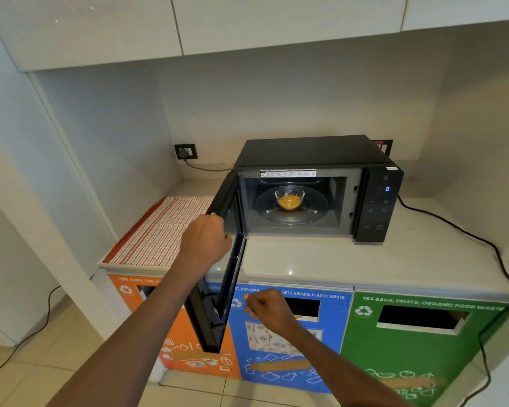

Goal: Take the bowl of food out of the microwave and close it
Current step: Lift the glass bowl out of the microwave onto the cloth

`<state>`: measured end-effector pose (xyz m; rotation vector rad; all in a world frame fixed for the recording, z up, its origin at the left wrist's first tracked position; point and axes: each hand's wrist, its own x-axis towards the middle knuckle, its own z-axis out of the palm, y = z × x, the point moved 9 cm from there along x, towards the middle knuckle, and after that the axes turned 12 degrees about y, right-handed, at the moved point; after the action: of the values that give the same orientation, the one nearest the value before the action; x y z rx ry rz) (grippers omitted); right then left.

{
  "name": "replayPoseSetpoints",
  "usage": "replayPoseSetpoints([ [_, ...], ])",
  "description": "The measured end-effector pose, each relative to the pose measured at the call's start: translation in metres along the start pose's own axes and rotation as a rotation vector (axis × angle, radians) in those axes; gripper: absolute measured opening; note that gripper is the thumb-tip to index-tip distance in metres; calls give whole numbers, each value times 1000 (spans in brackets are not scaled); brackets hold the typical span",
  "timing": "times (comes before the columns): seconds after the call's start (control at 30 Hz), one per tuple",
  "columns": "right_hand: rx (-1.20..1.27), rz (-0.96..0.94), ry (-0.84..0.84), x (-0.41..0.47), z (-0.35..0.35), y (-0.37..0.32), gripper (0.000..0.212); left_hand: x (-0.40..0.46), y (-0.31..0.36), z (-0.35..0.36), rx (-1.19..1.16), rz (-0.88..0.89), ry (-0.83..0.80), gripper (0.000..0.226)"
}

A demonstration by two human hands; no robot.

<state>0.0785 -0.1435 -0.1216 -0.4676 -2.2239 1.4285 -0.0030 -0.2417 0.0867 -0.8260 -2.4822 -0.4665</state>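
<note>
The left hand (207, 235) grips the top edge of the open door (227, 259). The right hand (266, 311) hangs loosely curled, empty, below. The bowl (290, 198) sits beyond both, inside the microwave (315, 154); a hasty reach may tip hot food.

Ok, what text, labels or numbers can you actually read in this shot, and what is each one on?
"0" in blue: microwave control panel.
"TEA BAGS, FRUITS, ORGANIC FOOD WASTE": green bin.
"HORLICKS" and "GENERAL PLASTIC WASTE": blue bin; the rest is hidden by the microwave door and right hand.
"PINS, CLIPS, TINS" roughly: orange bin, blurred and cut off.
White sticker above the cavity: too small to read.
</note>
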Motion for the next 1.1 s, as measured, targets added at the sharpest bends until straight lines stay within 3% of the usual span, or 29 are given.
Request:
replayPoseSetpoints([
  [0.17, -1, 114, 42, 40, -41, 36, 35, 10, 36, 29, 167, 86, -44, 44],
  [0.27, -38, 106, 86, 68, -71, 51, 34, 26, 53, 51, 158, 35, -107, 36],
  [0.5, -93, 129, 207, 134, -142, 85, 23, 69, 62, 116, -109, -252, -161, 30],
  [0.67, -118, 154, 298, 180, -185, 103, 35, 94, 57, 162, -278, -375, -106, 34],
  [0.8, -162, 145, 332, 212, -207, 108, 41, 106, 54, 194, -323, -454, -44, 52],
  [0.87, -205, 116, 358, 226, -215, 105, 49, 110, 52, 210, -371, -537, -46, 44],
  [1.1, -292, 78, 386, 277, -218, 112, 24, 128, 56, 256, -454, -549, 5, 23],
])
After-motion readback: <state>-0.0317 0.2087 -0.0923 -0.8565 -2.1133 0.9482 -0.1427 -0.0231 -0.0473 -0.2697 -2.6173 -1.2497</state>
